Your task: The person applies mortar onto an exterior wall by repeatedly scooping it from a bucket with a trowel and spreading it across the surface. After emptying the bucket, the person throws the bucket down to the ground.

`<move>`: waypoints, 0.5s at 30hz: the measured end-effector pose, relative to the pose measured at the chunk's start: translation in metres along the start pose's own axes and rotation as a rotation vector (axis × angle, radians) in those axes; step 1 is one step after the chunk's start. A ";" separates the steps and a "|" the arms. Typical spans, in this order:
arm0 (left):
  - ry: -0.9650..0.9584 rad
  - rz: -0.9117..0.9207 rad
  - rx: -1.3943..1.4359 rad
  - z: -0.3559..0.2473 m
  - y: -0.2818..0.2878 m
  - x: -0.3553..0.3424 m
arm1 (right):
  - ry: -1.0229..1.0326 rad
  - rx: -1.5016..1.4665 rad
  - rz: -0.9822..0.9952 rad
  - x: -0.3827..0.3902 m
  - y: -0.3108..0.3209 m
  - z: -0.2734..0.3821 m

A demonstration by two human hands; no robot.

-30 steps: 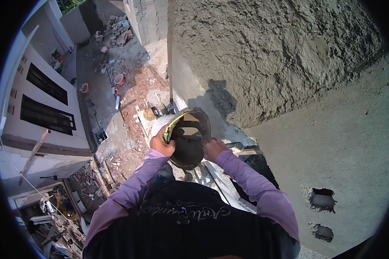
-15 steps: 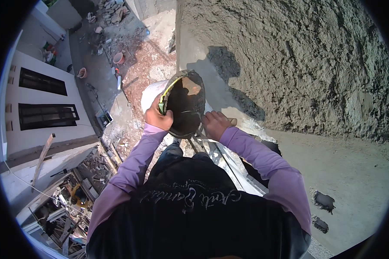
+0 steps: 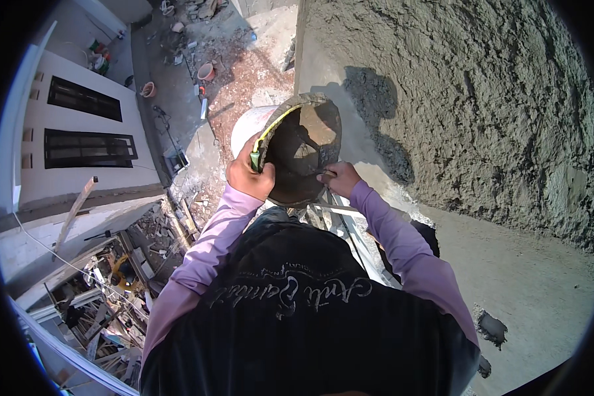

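Observation:
My left hand [image 3: 249, 173] grips the near-left rim of a mortar-crusted bucket [image 3: 289, 173], beside its yellow-green handle [image 3: 256, 158]. The bucket is tilted, pale outside, with grey and brown residue inside. My right hand [image 3: 340, 177] is closed at the bucket's right side, fingertips at the inner edge on a small dark item that I cannot make out. Below the bucket are narrow planks or bars [image 3: 342, 216]. Rough wet-looking render [image 3: 482, 125] covers the wall to the right, with a smoother grey band beside it.
A drop to a rubble-strewn yard [image 3: 244, 82] with pink buckets [image 3: 206, 72] lies ahead and left. A white building [image 3: 89, 155] with dark windows stands left, scrap timber [image 3: 105, 317] below it. A cable [image 3: 46, 244] crosses left. Ragged holes [image 3: 492, 327] mark the lower-right wall.
The bucket and both hands have risen in the view. My right hand has shifted from the rim to a pinched grip at its inner edge. The view has turned slightly.

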State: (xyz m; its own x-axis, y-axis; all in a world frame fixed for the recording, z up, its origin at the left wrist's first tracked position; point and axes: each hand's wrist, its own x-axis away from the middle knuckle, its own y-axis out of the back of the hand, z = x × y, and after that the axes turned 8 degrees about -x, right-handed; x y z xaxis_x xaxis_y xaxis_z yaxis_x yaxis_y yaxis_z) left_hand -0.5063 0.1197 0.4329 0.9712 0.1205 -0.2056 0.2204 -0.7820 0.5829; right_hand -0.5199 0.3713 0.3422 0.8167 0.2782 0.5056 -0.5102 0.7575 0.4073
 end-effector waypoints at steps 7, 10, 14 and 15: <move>0.142 -0.065 0.153 0.012 -0.020 0.020 | 0.157 0.094 -0.098 0.017 -0.002 -0.011; 0.227 -0.110 0.177 0.028 -0.022 0.029 | 0.199 0.257 -0.195 0.026 0.005 0.007; 0.327 -0.217 0.198 0.068 -0.022 0.041 | 0.363 0.329 -0.315 0.017 0.026 0.018; 0.332 -0.240 0.162 0.076 -0.018 0.045 | 0.360 0.341 -0.320 0.018 0.031 0.035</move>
State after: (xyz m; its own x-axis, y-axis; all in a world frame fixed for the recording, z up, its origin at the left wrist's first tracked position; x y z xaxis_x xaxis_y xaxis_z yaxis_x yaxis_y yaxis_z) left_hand -0.4735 0.0923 0.3533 0.8768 0.4791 -0.0410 0.4516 -0.7910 0.4129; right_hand -0.5311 0.3790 0.3909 0.9540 0.2953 0.0519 -0.2327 0.6204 0.7490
